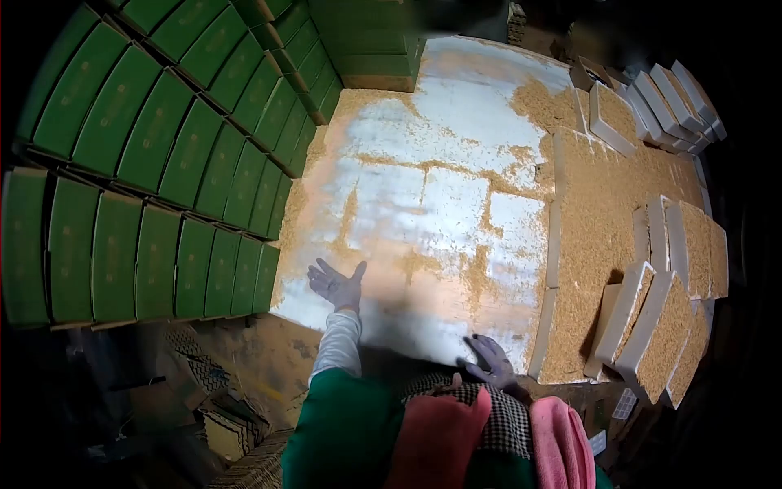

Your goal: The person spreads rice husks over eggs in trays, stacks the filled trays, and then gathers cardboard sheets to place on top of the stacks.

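Wide-angle view from my head: straight edges bow outward, and the corners fall to black. Light, apparently from above, is brightest on the white surface (456, 200), with mild glare; the green boxes (187, 155) appear dimmer. Soft shadow lies between my left hand (336, 285) and right hand (491, 363). Blur smears the top margin; the floor (273, 354) is murky.
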`<state>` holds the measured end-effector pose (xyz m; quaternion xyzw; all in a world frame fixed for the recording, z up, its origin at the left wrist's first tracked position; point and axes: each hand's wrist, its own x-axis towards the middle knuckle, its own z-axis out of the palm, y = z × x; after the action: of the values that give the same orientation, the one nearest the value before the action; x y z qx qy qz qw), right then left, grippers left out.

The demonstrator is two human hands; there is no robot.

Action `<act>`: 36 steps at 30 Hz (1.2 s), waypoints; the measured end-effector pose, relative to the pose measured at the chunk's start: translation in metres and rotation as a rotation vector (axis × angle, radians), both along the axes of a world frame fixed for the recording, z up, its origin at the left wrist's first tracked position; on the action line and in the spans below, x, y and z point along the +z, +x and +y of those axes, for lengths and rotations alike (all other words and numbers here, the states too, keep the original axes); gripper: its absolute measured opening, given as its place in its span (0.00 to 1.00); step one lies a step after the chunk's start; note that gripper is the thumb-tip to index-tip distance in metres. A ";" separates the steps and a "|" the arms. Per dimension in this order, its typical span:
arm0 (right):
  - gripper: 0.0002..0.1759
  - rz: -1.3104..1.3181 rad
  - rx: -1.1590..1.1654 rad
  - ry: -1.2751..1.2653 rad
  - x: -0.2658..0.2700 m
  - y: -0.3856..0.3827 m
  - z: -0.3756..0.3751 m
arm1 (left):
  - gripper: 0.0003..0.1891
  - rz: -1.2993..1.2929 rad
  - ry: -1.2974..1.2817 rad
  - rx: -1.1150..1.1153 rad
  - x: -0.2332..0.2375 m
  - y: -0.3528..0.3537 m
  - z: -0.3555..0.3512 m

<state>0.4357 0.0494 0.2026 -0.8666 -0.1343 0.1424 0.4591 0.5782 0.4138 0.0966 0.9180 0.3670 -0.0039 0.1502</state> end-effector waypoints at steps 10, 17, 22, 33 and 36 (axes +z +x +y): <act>0.31 -0.380 0.029 -0.402 -0.091 0.205 0.138 | 0.40 -0.393 0.131 -0.148 0.000 0.161 0.112; 0.28 -0.298 0.018 -0.503 -0.086 0.223 0.141 | 0.29 -0.521 0.466 0.139 -0.014 0.264 0.064; 0.26 -0.237 -0.014 -0.492 -0.080 0.225 0.141 | 0.21 -0.603 -0.311 -1.076 0.013 0.282 -0.136; 0.20 -0.465 -0.100 -0.292 -0.104 0.226 0.126 | 0.39 -0.290 0.249 -0.210 -0.020 0.391 0.048; 0.18 -0.474 -0.114 -0.355 -0.090 0.227 0.120 | 0.37 -0.319 0.167 -0.123 -0.034 0.414 -0.029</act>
<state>0.6631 0.1698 0.1128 -0.9485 -0.1617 -0.0686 0.2636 0.9917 0.3852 0.0622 0.9369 0.2809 0.1632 0.1291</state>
